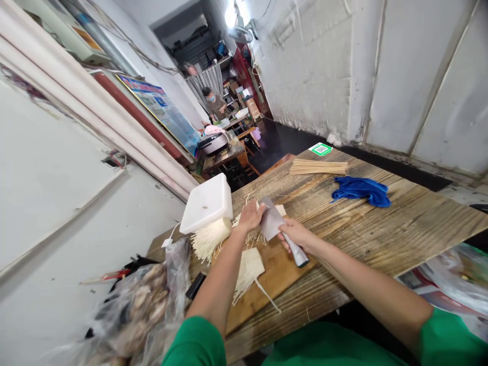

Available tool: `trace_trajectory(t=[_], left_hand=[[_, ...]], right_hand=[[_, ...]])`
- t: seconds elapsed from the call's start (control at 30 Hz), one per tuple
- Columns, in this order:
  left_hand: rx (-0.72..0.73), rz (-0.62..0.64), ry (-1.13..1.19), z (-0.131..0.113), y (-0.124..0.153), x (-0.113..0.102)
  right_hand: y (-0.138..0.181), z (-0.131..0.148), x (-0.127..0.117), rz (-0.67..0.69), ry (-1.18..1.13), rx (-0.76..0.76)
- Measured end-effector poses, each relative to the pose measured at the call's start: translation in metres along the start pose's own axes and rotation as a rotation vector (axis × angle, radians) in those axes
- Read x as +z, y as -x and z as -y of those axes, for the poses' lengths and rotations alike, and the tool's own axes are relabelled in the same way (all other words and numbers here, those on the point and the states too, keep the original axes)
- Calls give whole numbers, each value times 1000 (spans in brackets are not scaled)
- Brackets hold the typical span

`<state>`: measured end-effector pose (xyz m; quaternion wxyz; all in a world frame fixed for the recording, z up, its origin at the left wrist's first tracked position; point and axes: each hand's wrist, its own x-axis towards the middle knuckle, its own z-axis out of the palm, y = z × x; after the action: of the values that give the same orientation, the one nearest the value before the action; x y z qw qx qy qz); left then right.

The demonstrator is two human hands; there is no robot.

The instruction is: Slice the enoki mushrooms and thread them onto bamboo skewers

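Note:
My right hand [295, 235] is closed round the metal handle of a cleaver [272, 223], whose wide blade stands over a wooden cutting board [269, 277]. My left hand [249, 216] presses down with curled fingers on a bundle of enoki mushrooms [253, 235] just left of the blade. A second enoki bunch [209, 239] lies at the board's far left end, and cut pale strips [247, 269] lie nearer me on the board.
A white lidded box [207, 202] sits by the enoki. A blue cloth [361, 190], a bundle of bamboo skewers [318, 166] and a green card [321, 149] lie further back on the wooden table [400, 229]. Plastic bags of food [141, 310] are at left. A person sits far down the corridor.

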<state>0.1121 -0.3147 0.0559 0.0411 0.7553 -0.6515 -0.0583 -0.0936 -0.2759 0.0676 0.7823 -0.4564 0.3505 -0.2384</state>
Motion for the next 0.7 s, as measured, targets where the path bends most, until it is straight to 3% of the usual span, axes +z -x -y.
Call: trace_trajectory(t=[0.1,0.23,0.4,0.57,0.7], left_hand=[[-18,24,34,0,-5,5],[-22,-7,73,1,4,-11],[69,-125,112,5,73,-31],[274,35,-21,8,158,1],[271,-15,-203,20,193,36]], right_hand=[[25,4,-24,-108,59,-53],[68,-3,-42,-282,108,-216],[102,-47,-29,-115,23,-95],[103,-92,-7,-8,25,23],[98,-107,0,-7,67,38]])
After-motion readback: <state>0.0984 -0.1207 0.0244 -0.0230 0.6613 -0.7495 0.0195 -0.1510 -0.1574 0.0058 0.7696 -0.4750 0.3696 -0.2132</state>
